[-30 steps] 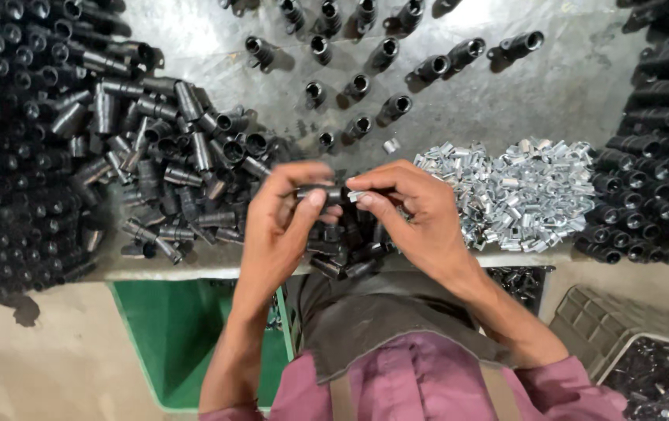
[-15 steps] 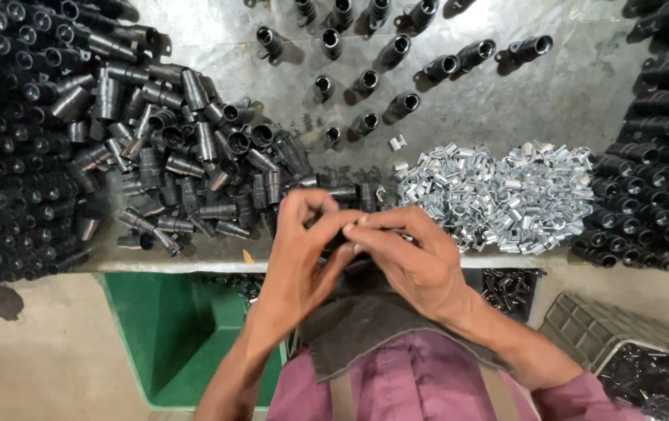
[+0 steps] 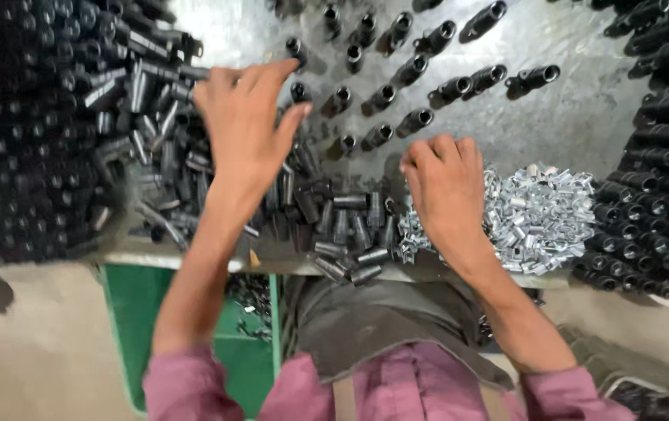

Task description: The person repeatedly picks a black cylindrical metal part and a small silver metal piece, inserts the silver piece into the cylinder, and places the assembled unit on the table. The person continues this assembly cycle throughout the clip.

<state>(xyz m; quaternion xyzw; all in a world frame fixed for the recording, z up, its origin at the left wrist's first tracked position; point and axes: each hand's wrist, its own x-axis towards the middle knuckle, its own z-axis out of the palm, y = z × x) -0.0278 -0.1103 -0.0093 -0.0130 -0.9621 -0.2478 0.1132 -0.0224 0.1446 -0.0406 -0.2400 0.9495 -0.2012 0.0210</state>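
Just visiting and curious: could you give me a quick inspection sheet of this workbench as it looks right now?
Surface: grey metal bench top, scuffed, crowded at both sides.
Job's things: loose heap of black tubes under the left hand; pile of small silver metal pieces beside the right hand.
Clutter: black tubes standing upright in rows; stacked black tubes at the right edge.
Fingers: left spread over the black heap; right curled down at the silver pile's edge; a grasp cannot be told.
Cables: nothing seen.
Surroundings: green bin below the bench; pale floor.
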